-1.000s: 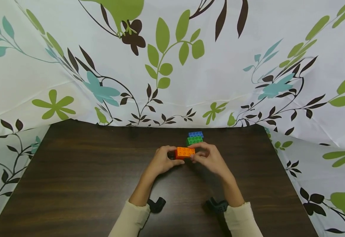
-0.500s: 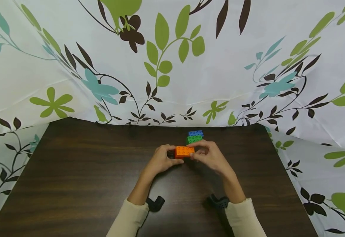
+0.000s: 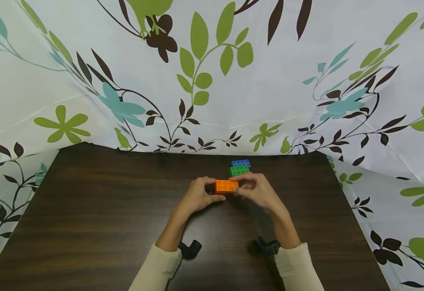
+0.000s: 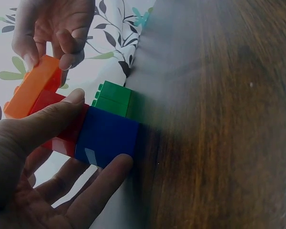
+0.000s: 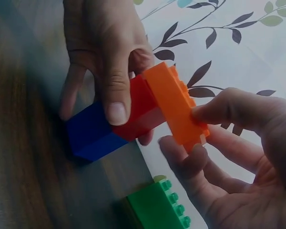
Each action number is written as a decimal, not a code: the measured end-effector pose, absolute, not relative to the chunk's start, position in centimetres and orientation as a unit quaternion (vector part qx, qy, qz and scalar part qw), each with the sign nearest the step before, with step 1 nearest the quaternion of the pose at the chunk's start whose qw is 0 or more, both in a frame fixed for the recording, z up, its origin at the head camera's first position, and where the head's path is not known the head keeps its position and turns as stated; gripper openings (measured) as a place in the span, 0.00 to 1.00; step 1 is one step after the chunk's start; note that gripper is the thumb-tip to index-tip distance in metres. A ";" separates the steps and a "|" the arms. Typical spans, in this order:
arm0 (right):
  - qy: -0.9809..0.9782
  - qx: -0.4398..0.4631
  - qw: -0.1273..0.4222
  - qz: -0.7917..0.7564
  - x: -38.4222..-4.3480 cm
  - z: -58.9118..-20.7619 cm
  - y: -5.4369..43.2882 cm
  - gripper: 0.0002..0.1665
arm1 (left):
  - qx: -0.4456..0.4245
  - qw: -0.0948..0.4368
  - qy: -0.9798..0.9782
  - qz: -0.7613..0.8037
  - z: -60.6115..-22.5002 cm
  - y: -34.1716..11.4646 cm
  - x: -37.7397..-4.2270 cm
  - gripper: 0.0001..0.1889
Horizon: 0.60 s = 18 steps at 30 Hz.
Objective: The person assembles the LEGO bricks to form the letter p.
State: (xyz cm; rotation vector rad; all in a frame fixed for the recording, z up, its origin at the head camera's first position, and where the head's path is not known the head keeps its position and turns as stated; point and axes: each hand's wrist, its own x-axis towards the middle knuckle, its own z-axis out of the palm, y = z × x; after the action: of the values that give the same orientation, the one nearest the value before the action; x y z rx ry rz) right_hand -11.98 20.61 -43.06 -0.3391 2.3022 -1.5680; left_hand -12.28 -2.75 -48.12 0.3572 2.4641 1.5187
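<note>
My left hand (image 3: 199, 195) grips a stack of toy building bricks from the left, its thumb lying across the red brick (image 5: 140, 112). Below the red one is a blue brick (image 4: 107, 136), low against the dark table, with a left fingertip touching it. On top sits an orange brick (image 3: 226, 186), offset from the red one towards the right hand. My right hand (image 3: 257, 192) pinches the orange brick's right end between thumb and fingers. Whether the orange and red bricks are fully pressed together cannot be told. From the head view the blue brick of the stack is hidden.
Just behind the stack stands a green brick (image 3: 239, 171), with another blue brick (image 3: 240, 163) beyond it. The dark wooden table (image 3: 124, 210) ends at a leaf-patterned cloth (image 3: 153, 121) at the back. Black wrist-camera mounts (image 3: 191, 249) hang by both wrists.
The orange brick has turned slightly and now lies straighter over the red one, with less red showing. Both hands keep their hold; the head view has shifted a little.
</note>
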 end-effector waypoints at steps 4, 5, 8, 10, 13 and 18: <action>0.803 -0.118 0.164 -0.560 -11.8 -43.5 20.6 0.20 | 0.122 0.115 0.841 0.514 -48.1 -2.9 -12.3 0.27; 0.802 -0.118 0.163 -0.563 -11.7 -43.6 20.6 0.20 | 0.122 0.115 0.842 0.513 -48.1 -2.9 -12.3 0.28; 0.804 -0.124 0.155 -0.561 -11.6 -43.8 20.6 0.21 | 0.119 0.115 0.842 0.513 -48.2 -3.0 -12.2 0.28; 0.809 -0.129 0.150 -0.554 -11.5 -43.9 20.6 0.21 | 0.116 0.114 0.845 0.510 -48.2 -3.0 -12.1 0.29; 0.812 -0.141 0.148 -0.547 -11.4 -44.0 20.9 0.22 | 0.111 0.113 0.848 0.507 -48.3 -3.1 -12.0 0.30; 0.795 -0.153 0.133 -0.571 -11.7 -44.2 22.2 0.26 | 0.102 0.112 0.848 0.507 -48.3 -2.9 -11.9 0.31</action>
State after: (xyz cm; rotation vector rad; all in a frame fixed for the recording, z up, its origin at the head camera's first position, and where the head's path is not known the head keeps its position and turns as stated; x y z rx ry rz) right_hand -11.70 22.24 -44.24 -0.4428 2.3072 -1.6569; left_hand -11.94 -2.91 -48.26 0.3006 2.4902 1.4886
